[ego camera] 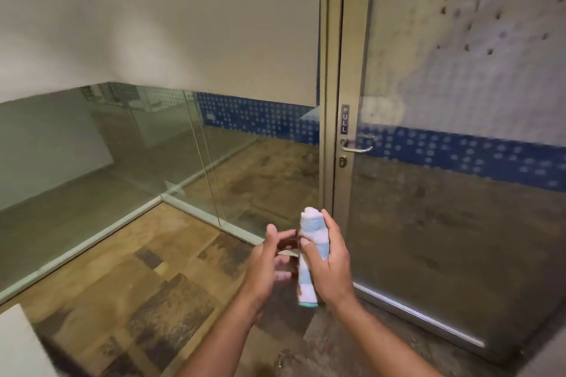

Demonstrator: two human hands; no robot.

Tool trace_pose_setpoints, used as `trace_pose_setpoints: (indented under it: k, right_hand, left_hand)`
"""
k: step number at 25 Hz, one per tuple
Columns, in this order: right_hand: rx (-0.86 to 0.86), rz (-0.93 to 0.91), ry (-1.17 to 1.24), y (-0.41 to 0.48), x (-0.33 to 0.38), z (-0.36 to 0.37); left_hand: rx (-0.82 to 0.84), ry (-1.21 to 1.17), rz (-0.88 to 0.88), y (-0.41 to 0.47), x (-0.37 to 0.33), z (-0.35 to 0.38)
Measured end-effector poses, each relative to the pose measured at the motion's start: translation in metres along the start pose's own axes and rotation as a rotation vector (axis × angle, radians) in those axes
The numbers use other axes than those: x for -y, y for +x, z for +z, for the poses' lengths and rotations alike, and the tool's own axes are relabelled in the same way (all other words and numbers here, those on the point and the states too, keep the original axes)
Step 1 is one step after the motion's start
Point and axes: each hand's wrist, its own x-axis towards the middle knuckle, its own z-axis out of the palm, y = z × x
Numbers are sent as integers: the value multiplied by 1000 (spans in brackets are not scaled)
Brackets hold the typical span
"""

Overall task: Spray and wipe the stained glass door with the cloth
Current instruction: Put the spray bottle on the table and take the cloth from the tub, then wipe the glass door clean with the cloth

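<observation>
The glass door (pixel 444 208) fills the right side, in a pale metal frame. Its upper frosted part carries several dark spot stains (pixel 490 51) and a hazy smear, and a blue dotted band crosses it at handle height. In front of the door's lower left corner, my right hand (pixel 332 266) is shut on a rolled white and light-blue cloth (pixel 309 225), held upright. My left hand (pixel 266 266) is blurred just left of the cloth, fingers curled toward it. Something small and dark shows between the two hands; I cannot make it out. No spray bottle is visible.
A lever handle (pixel 356 148) and a PULL label (pixel 345 119) sit on the door's left stile. A fixed glass partition (pixel 137 147) with a white frosted band runs off to the left. The floor (pixel 137 285) has patchy brown carpet tiles.
</observation>
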Motion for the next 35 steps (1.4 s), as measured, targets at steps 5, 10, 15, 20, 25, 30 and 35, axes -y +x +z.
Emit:
trace_pose_setpoints:
  k: [5, 10, 15, 20, 25, 30, 35]
  right_hand:
    - [-166, -147, -274, 66, -4, -71]
    - [-278, -284, -521, 143, -9, -111]
    - [-408, -380, -668, 239, -22, -143]
    - [-549, -425, -779, 344, -1, -161]
    - [-737, -490, -890, 455, 37, -176]
    - [-867, -593, -998, 523, 65, -194]
    - [-982, -673, -1012, 567, 89, -209]
  left_hand:
    - [-170, 499, 369, 77, -4, 69]
    - [-32, 871, 556, 176, -22, 118]
    - [-21, 1030, 837, 295, -62, 174]
    - [-7, 1117, 991, 403, -137, 225]
    - [-45, 1155, 1267, 499, -226, 270]
    - [-164, 1111, 1452, 569, -323, 310]
    - [-328, 1019, 1574, 612, -389, 338]
